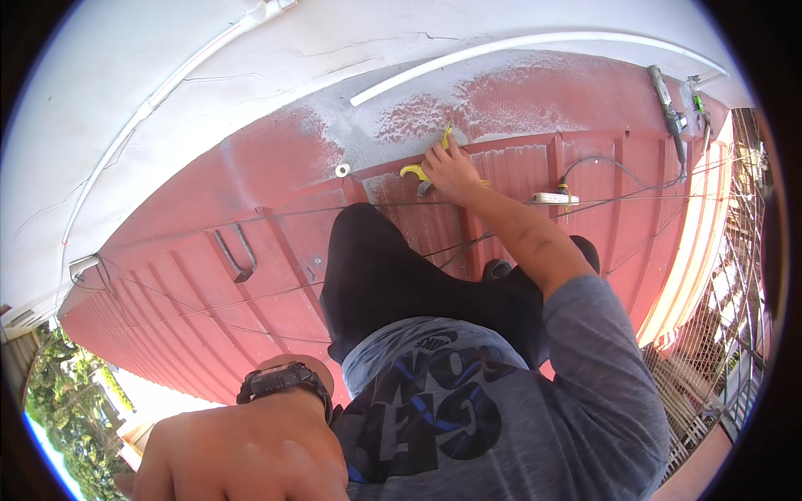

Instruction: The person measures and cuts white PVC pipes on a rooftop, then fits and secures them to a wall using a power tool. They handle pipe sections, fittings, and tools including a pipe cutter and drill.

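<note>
My right hand (454, 174) reaches forward to the upper middle of the red metal roof, just below the edge of the grey-smeared strip. Its fingers are bent around a yellow tool (413, 170) with a curved end. Bits of yellow also show above the fingers and beside the wrist; the hand hides the rest, so its exact kind is unclear. My left hand (251, 459) is raised close at the lower left, back of the hand showing, with a dark watch (286, 382) at the wrist. Its fingers are cut off by the lower edge.
A small white ring (342, 170) lies left of the tool. A dark U-shaped metal bar (242, 271) rests on the roof. Cables cross toward a white power strip (554, 199). A long corded power tool (668, 104) lies far right. A white pipe (535, 40) runs along the wall.
</note>
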A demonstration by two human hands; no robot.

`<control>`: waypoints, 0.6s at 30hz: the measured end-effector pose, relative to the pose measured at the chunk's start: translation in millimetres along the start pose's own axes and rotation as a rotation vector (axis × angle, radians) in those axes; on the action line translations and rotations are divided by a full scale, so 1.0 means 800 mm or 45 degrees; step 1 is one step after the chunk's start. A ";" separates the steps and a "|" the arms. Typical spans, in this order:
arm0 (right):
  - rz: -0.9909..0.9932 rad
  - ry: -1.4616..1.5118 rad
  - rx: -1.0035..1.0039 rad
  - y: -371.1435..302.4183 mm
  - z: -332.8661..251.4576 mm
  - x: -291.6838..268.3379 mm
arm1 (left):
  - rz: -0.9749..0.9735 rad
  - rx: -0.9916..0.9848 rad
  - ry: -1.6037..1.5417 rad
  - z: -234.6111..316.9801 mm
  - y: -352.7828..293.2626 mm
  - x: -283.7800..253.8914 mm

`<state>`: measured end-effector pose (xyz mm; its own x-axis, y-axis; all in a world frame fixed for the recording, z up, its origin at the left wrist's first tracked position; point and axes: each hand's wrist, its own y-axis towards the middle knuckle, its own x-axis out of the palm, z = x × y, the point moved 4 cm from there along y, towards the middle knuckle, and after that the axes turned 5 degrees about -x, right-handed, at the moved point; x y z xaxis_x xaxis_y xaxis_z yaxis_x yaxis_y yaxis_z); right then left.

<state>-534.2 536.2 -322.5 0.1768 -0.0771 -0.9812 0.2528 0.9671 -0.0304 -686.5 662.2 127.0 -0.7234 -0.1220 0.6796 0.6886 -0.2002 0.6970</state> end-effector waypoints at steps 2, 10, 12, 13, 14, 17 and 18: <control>-0.003 0.003 0.033 -0.002 0.002 -0.008 | 0.041 0.096 0.014 0.000 0.002 -0.003; -0.231 0.756 0.336 -0.038 0.111 -0.080 | 0.168 -0.195 0.599 -0.001 0.021 -0.066; -0.238 0.953 0.555 -0.098 0.165 -0.068 | 0.369 -0.345 1.269 -0.025 0.056 -0.109; -0.211 0.924 0.698 -0.129 0.193 -0.068 | 0.476 -0.390 1.637 -0.035 0.077 -0.124; -0.181 0.894 0.835 -0.166 0.221 -0.070 | 0.414 -0.531 1.979 -0.045 0.106 -0.135; 0.050 1.040 1.357 -0.273 0.291 -0.035 | -0.094 -0.363 2.717 -0.099 0.219 -0.153; 0.140 1.114 1.575 -0.322 0.306 -0.014 | -0.208 -0.323 2.800 -0.120 0.255 -0.174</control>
<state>-368.5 228.3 -257.1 -0.2431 0.5735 -0.7823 0.9695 0.1186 -0.2143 -449.9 545.0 152.5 0.2171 -0.6350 -0.7414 0.7464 -0.3815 0.5453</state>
